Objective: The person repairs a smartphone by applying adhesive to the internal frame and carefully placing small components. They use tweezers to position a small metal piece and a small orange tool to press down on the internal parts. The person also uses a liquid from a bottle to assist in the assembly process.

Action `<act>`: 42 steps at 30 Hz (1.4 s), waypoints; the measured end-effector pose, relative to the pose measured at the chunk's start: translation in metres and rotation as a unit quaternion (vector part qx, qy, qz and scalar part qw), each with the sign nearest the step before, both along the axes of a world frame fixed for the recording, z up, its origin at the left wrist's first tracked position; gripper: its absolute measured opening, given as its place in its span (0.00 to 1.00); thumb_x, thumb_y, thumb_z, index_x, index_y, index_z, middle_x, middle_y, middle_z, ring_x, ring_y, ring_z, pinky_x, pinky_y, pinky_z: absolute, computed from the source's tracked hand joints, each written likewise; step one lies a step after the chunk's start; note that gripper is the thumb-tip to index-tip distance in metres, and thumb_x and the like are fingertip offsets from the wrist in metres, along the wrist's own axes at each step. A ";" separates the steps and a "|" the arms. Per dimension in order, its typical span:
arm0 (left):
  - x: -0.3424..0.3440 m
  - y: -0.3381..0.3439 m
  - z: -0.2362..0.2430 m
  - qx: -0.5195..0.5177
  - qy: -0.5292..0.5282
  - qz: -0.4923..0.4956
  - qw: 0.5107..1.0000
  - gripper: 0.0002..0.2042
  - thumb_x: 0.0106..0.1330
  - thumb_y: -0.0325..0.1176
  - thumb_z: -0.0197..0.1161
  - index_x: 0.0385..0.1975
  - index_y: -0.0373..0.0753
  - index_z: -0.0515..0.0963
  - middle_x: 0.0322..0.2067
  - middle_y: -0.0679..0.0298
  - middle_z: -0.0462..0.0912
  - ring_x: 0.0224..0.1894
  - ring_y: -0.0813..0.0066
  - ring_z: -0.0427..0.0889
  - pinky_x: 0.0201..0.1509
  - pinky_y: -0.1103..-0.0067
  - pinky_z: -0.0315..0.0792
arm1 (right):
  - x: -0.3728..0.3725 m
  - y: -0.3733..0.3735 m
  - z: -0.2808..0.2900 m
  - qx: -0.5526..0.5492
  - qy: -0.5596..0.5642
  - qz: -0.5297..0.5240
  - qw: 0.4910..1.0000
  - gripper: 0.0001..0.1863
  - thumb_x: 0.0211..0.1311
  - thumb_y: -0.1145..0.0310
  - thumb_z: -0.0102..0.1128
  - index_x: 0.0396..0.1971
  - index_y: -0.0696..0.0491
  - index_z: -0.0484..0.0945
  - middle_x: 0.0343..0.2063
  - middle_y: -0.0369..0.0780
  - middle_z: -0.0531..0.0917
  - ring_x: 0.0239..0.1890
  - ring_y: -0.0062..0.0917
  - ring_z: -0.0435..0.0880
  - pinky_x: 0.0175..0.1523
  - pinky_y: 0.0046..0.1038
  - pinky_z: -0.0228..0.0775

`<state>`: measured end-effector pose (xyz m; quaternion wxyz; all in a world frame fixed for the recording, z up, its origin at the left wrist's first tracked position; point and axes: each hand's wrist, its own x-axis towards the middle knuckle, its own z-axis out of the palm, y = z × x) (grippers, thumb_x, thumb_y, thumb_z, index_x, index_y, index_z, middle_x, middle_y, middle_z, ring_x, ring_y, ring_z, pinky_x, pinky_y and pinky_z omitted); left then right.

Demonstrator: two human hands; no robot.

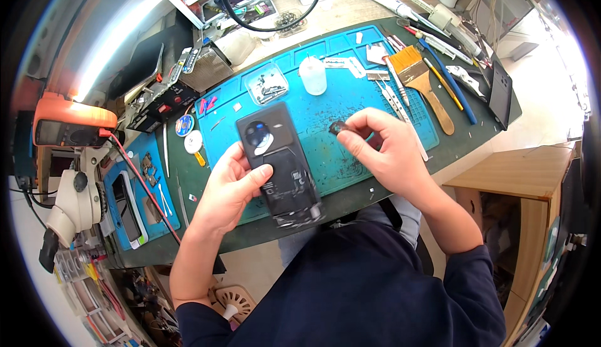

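Nearest item: the person's dark blue sleeves, forearms coming up from the lower edge.

Left hand (228, 187): fingers are curling round the left edge of an opened phone (282, 162), thumb pressing across its middle; the grip is closed on the body. The phone is being held just above the near edge of the blue work mat (325, 122), back cover off, dark internal plates and the round camera module showing. Long axis is running roughly near to far, leaning slightly left at the top; the camera end is pointing away from the person, the bottom end toward the lap.

Right hand (385, 147): fingers are pinched tight on a small dark part (338, 127), holding it just right of the phone's upper half, apart from it. What the part is cannot be told.

Progress, as a judgement: the phone is already opened and some inner piece appears to be out or about to go in; the cover is not yet back on, so closing-up is remaining.

Farther on the mat: a clear parts tray (266, 84) and a translucent plastic cup (313, 75).

Right of these: a flat paintbrush (422, 78) lying beside tweezers (394, 93).

Far left: an orange multimeter (72, 125) sitting above a white microscope (72, 203).
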<state>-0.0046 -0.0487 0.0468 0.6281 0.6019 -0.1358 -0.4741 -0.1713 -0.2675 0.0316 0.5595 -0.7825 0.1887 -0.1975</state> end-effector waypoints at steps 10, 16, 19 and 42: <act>-0.006 0.007 -0.006 -0.019 -0.043 0.044 0.998 0.29 0.69 0.21 0.67 0.69 0.34 0.64 0.58 0.55 0.81 0.57 0.69 0.84 0.56 0.71 0.83 | -0.003 -0.007 -0.001 -0.145 0.076 -0.004 0.986 0.08 0.65 0.71 0.70 0.42 0.56 0.85 0.30 0.38 0.82 0.28 0.25 0.79 0.36 0.28 0.73; -0.010 0.006 -0.009 -0.100 0.111 0.130 0.980 0.18 0.80 0.37 0.58 0.63 0.38 0.69 0.52 0.57 0.84 0.53 0.65 0.88 0.54 0.67 0.86 | -0.003 -0.011 -0.016 -0.266 0.040 -0.018 0.963 0.07 0.66 0.71 0.68 0.41 0.54 0.86 0.31 0.41 0.83 0.32 0.34 0.82 0.39 0.33 0.75; -0.007 0.011 -0.018 -0.093 0.046 0.158 0.982 0.17 0.83 0.42 0.53 0.59 0.37 0.74 0.52 0.56 0.87 0.48 0.66 0.89 0.56 0.67 0.83 | -0.006 -0.013 -0.019 -0.281 0.026 -0.014 0.959 0.07 0.65 0.71 0.69 0.41 0.55 0.86 0.32 0.42 0.83 0.33 0.35 0.84 0.40 0.33 0.76; 0.022 0.037 0.004 0.124 -0.133 -0.105 0.978 0.14 0.68 0.30 0.73 0.48 0.32 0.79 0.42 0.64 0.88 0.44 0.82 0.83 0.52 0.81 0.78 | 0.053 -0.138 0.004 -0.418 0.029 -0.095 0.903 0.08 0.68 0.68 0.60 0.39 0.53 0.87 0.31 0.39 0.89 0.34 0.29 0.88 0.43 0.30 0.79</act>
